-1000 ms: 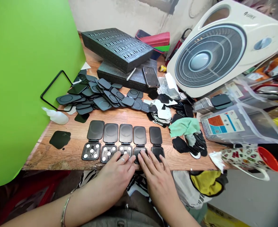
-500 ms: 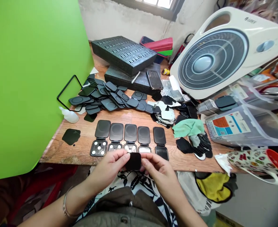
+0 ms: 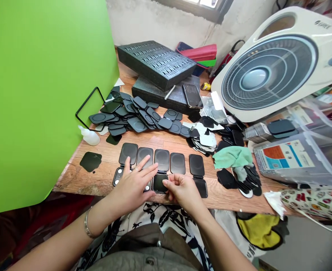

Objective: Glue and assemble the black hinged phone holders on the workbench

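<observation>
Several black hinged square cases lie opened flat in a row along the table's front edge. My right hand [image 3: 181, 189] pinches the right edge of a glossy black square panel [image 3: 159, 183], which lies over the lower half of the third case [image 3: 162, 160] from the left. My left hand [image 3: 136, 182] is spread palm down, fingers apart, over the two leftmost cases, partly covering them. White dots show in the lower half of the leftmost case [image 3: 128, 152]. Right of my right hand, the rightmost case [image 3: 197, 165] has a dark lower half.
Behind the row lies a heap of black square pieces [image 3: 137, 116]. A white squeeze bottle [image 3: 90, 136] and a dark film piece [image 3: 90, 162] are on the left. Right stand a green cloth [image 3: 232, 157], a clear bin [image 3: 287, 156], a mug [image 3: 309, 201] and a fan [image 3: 256, 79].
The black panel has moved from between both hands at the table edge onto the third case's lower half. My left hand has let go and spread over the left cases.
</observation>
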Demonstrator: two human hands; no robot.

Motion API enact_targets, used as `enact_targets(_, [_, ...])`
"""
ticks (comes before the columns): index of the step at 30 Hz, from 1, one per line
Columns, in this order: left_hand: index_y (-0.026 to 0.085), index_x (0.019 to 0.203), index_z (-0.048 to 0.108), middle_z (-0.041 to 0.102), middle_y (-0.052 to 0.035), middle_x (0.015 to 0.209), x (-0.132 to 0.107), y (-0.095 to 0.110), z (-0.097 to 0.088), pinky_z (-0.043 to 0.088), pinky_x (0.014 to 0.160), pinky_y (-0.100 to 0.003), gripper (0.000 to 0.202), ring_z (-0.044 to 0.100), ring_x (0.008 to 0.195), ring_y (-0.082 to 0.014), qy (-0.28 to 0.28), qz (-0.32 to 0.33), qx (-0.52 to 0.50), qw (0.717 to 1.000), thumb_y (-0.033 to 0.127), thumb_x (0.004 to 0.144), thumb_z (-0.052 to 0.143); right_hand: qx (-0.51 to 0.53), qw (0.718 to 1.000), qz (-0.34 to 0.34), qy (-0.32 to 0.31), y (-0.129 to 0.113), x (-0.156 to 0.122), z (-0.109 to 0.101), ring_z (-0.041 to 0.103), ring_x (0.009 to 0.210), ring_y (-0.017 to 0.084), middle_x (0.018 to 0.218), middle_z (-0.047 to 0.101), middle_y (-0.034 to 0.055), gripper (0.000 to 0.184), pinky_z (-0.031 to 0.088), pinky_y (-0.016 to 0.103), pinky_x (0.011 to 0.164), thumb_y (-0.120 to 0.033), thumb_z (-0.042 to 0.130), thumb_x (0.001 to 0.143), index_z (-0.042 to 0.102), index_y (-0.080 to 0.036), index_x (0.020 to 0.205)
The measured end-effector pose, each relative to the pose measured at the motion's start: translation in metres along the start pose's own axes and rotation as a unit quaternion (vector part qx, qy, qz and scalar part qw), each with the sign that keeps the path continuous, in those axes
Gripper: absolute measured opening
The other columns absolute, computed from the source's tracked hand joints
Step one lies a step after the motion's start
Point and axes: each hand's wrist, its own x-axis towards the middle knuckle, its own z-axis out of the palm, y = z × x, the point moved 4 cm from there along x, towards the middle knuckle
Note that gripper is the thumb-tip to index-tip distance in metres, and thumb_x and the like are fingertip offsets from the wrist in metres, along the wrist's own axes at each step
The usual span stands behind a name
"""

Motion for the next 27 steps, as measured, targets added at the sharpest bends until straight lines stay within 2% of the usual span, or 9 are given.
enact_targets(6, [0.028,0.137,0.040,0.044,-0.0047,0.144,-0.001,0.002,0.000,-0.008,0.104,-0.072,0.060,0.022,0.141,-0.0281,0.011,-0.013,-0.010,1.000,0.031,0.082,0.063,-0.032,0.999,-0.009,0.016,0.002,0.000,0.003,0.043,0.033,0.008,0.041,0.054,-0.0040,0.025,0.032,0.018,0.036,-0.041,0.061,0.074,0.052,-0.019,0.066])
enact_targets(11, [0.028,0.137,0.041,0.047,-0.0062,0.143,-0.001,0.000,-0.001,-0.009,0.103,-0.073,0.060,0.024,0.140,-0.0303,0.018,-0.010,-0.010,1.000,0.035,0.082,0.063,-0.039,0.999,-0.008,0.020,0.003,0.000,0.003,0.043,0.033,0.008,0.041,0.054,-0.0042,0.024,0.033,0.018,0.036,-0.040,0.059,0.076,0.050,-0.020,0.066])
enact_targets(17, [0.026,0.136,0.041,0.044,-0.0063,0.144,-0.001,0.002,-0.001,-0.012,0.102,-0.073,0.059,0.021,0.141,-0.0305,0.007,-0.010,-0.013,1.000,0.028,0.081,0.063,-0.129,0.991,-0.038,0.019,0.000,0.001,0.001,0.049,0.036,0.011,0.044,0.056,-0.0029,0.023,0.035,0.020,0.039,-0.037,0.056,0.080,0.051,-0.020,0.065])
enact_targets(23, [0.026,0.135,0.043,0.044,-0.0068,0.145,0.000,0.002,-0.001,-0.016,0.102,-0.072,0.058,0.021,0.141,-0.0318,0.010,-0.006,-0.014,1.000,0.026,0.080,0.063,-0.265,0.959,-0.088,0.050,-0.008,0.001,-0.003,0.052,0.045,0.013,0.052,0.060,0.0005,0.022,0.032,0.023,0.045,-0.034,0.058,0.080,0.056,-0.021,0.063])
enact_targets(27, [0.026,0.135,0.043,0.043,-0.0066,0.145,0.000,0.002,0.000,-0.015,0.101,-0.072,0.059,0.021,0.141,-0.0319,0.006,-0.009,-0.012,1.000,0.026,0.080,0.064,-0.403,0.903,-0.118,0.096,-0.020,-0.006,-0.002,0.056,0.054,0.017,0.058,0.063,0.0037,0.023,0.031,0.026,0.051,-0.036,0.061,0.079,0.056,-0.021,0.062])
